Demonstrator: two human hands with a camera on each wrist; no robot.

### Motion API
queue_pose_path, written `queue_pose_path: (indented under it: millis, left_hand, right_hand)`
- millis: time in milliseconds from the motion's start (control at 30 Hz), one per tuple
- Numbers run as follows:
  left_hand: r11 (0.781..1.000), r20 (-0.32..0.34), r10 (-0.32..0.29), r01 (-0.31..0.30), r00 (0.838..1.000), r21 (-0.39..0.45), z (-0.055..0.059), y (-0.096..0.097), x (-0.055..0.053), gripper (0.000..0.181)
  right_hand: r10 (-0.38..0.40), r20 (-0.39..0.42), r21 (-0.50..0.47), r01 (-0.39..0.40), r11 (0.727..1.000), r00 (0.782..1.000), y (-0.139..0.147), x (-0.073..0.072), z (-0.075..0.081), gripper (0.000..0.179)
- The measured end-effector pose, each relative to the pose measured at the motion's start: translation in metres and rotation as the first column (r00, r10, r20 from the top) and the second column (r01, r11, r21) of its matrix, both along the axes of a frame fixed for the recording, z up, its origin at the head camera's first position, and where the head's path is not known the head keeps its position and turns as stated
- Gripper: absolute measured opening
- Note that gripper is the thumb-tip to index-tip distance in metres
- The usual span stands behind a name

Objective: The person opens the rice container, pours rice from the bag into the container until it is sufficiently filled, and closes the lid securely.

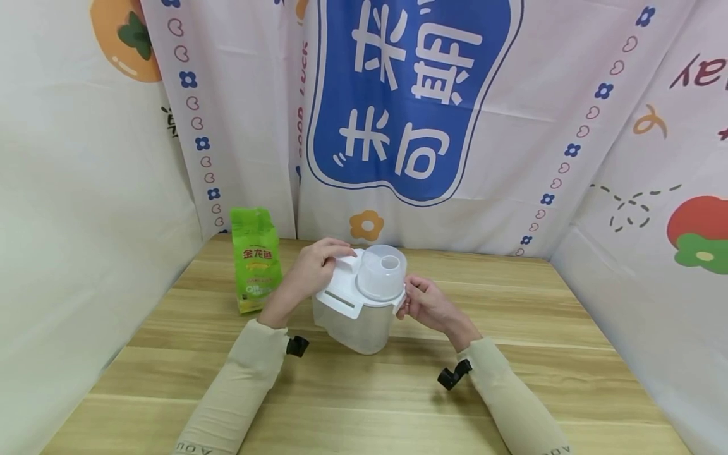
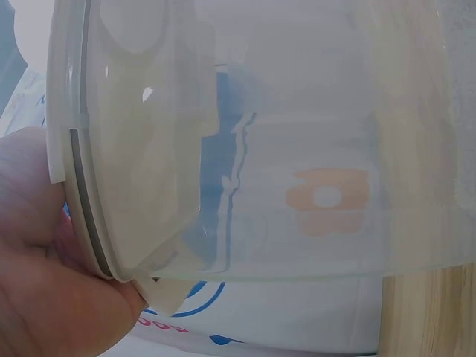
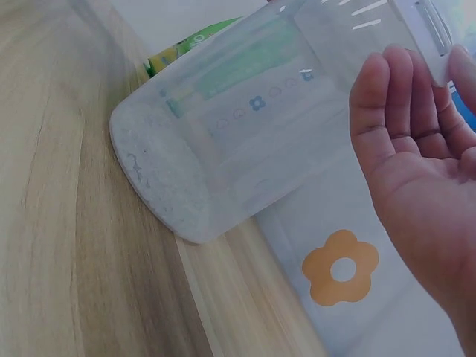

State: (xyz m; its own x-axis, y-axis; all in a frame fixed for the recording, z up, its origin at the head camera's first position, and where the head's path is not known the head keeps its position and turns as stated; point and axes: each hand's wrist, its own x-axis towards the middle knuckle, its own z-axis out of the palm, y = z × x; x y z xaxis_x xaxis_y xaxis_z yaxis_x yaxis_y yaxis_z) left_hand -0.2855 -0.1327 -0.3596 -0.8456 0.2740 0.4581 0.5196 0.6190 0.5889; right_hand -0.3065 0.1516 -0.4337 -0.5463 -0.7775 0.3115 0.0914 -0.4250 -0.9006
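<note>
My pale sleeves nearest, over wood-grain table, streaked light brown. Mid-table: container, see-through, slightly cloudy, rounded corners, roughly upright. White lid on top, slotted front tab, clear domed cup sitting on it. My left hand grips lid's left side; my right hand pinches white tab at right, thumb against fingers. Left of container, green bag upright. Beyond, printed cloth hangs behind table, blue panel, white characters.

We see light wood-grain table bearing upright green-and-yellow printed bag, white-lidded translucent plastic container nearby.
</note>
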Motion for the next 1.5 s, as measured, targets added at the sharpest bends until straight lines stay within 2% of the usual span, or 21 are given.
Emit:
queue_pose_path:
  millis: [433, 667, 933, 1067, 1267, 1400, 1500]
  left_hand:
    - [1.000, -0.001, 0.009, -0.009, 1.000, -0.006, 0.000, -0.002, 0.002, 0.037]
    - [1.000, -0.004, 0.005, -0.005, 1.000, -0.008, 0.000, -0.002, 0.003, 0.037]
    - [1.000, 0.001, 0.004, -0.003, 1.000, -0.018, 0.000, 0.000, 0.003, 0.037]
    - [0.999, -0.026, -0.018, 0.017, 1.000, -0.036, 0.000, 0.002, 0.004, 0.035]
    - [0.995, -0.103, -0.086, 0.081, 0.991, -0.057, 0.002, 0.005, 0.006, 0.033]
    - [0.993, -0.105, -0.103, 0.096, 0.989, -0.067, 0.004, 0.006, 0.008, 0.034]
    - [0.993, -0.093, -0.103, 0.097, 0.990, -0.071, 0.004, 0.007, 0.008, 0.034]
  right_hand:
    - [-0.104, 0.043, 0.040, 0.103, 0.994, 0.994, -0.004, 0.007, 0.008, 0.031]
    - [-0.199, 0.025, 0.127, 0.194, 0.973, 0.980, -0.003, 0.011, 0.015, 0.036]
    - [-0.249, 0.041, 0.201, 0.236, 0.951, 0.968, 0.001, 0.015, 0.030, 0.041]
    - [-0.268, 0.044, 0.220, 0.253, 0.942, 0.962, 0.008, 0.014, 0.035, 0.044]
    - [-0.291, 0.059, 0.193, 0.275, 0.942, 0.955, 0.019, 0.010, 0.040, 0.041]
    - [-0.281, 0.049, 0.217, 0.264, 0.940, 0.959, 0.023, 0.008, 0.040, 0.038]
    - [-0.288, -0.009, 0.281, 0.279, 0.918, 0.958, 0.025, 0.007, 0.041, 0.037]
